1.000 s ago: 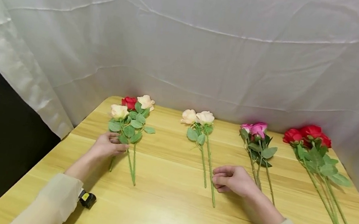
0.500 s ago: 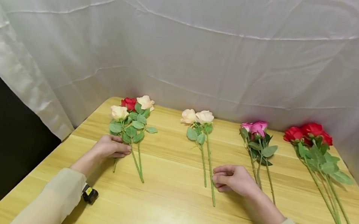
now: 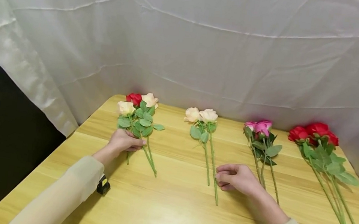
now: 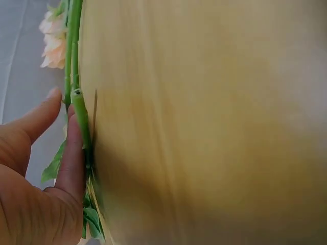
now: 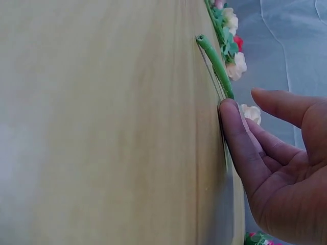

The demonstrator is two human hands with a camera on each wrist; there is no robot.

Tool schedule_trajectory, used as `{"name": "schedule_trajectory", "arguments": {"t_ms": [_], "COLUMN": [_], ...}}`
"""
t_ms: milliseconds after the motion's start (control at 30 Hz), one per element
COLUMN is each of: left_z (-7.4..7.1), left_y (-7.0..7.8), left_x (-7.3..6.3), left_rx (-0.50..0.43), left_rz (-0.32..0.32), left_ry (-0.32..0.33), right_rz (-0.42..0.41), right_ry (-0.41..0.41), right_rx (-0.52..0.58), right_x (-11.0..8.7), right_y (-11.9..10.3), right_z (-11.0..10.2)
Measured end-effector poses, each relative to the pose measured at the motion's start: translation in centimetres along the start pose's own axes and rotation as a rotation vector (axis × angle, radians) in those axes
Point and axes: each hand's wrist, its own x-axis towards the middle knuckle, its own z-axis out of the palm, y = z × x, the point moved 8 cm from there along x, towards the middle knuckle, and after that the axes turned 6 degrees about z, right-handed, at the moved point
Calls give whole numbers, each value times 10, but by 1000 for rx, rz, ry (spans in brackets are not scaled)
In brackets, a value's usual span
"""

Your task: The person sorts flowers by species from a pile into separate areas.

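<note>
At the left of the table [image 3: 167, 205], a red rose [image 3: 134, 99] and two pale roses [image 3: 126, 108] lie together with leafy green stems. My left hand [image 3: 122, 140] rests against these stems just below the leaves; in the left wrist view its thumb is spread, with the stems [image 4: 75, 56] by the fingertips. Two cream roses [image 3: 208, 115] lie in the middle, stems toward me. Beside their longer stem [image 3: 215, 171] is my right hand [image 3: 239, 178], its thumb apart from the fingers in the right wrist view and one fingertip right at a green stem [image 5: 217, 66].
Farther right lie pink-magenta roses [image 3: 262, 127] with dark leaves, partly beside the right forearm. Several red roses [image 3: 316, 129] with long stems lie at the right edge. A pale grey curtain [image 3: 187, 52] hangs behind the table; dark cloth [image 3: 3, 134] shows at the left.
My left hand has moved right, and the stem ends of the left roses have swung right with it; their blooms have shifted only slightly. My right hand has stayed beside the middle stem.
</note>
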Motion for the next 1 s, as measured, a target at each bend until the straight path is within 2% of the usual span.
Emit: {"name": "schedule_trajectory", "arguments": {"t_ms": [233,367,533,1000], "left_z": [2,2,4,2], "left_y": [-5,-6,-4,-5], "left_x": [4,5,7,6], "left_rx": [-111,-171,-171,-176], "left_rz": [-18,-7,11,5], "left_ry": [1,-14,-27,-37], "right_rz": [3,2,1,7], "right_ry": [3,1,5,19], "right_rx": [15,19,26,18], "right_x": [0,1,0,-1], "right_y": [1,2,1,1], "right_z": [1,1,-1,-1]}}
